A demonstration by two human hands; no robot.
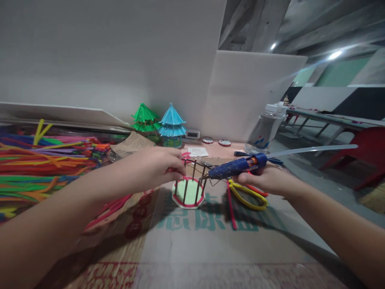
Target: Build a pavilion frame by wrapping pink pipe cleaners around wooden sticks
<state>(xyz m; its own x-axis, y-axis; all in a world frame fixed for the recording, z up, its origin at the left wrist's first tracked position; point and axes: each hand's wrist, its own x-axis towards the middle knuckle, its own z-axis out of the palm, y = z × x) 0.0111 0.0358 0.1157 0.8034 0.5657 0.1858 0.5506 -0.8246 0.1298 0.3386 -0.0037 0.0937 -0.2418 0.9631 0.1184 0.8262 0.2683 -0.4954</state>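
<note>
My left hand (156,164) is closed in a pinch on a red pipe cleaner ring (184,157) at the top of a small craft frame (189,192). The frame has a pale green round base edged in red and several brown upright sticks. My right hand (267,179) grips a blue hot glue gun (237,166) with a long clear glue stick (313,150) jutting out behind. The gun's nozzle points left and nearly touches the top of the frame's sticks.
Flattened printed cardboard (210,237) covers the table. A heap of coloured pipe cleaners (45,160) lies left. Yellow-handled scissors (248,196) and a red pipe cleaner (231,208) lie by the frame. Green (145,119) and blue (172,122) pavilion models and a water bottle (266,128) stand behind.
</note>
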